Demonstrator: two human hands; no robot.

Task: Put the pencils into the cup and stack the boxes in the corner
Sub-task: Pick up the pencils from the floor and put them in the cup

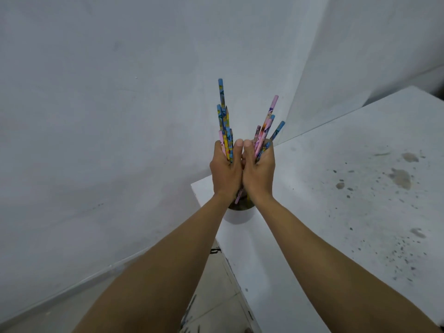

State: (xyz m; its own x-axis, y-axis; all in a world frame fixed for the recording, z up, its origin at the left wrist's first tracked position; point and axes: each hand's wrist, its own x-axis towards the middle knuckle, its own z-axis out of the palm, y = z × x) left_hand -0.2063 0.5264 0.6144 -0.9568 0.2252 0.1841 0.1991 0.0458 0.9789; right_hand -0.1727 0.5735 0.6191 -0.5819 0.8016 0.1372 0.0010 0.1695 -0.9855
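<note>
Both hands are pressed together above a white cup near the left corner of a white table. My left hand grips a bundle of colourful pencils, blue, yellow and pink, that stick upward. My right hand grips a second bundle of pencils, pink and blue, fanned to the right. A pink pencil end pokes down between my wrists into the cup's dark opening. My hands hide most of the cup's rim. No boxes are in view.
The white table runs to the right, stained with dark spots and smudges. Grey-white walls stand behind and to the left, meeting in a corner behind the pencils. Tiled floor shows below the table's left edge.
</note>
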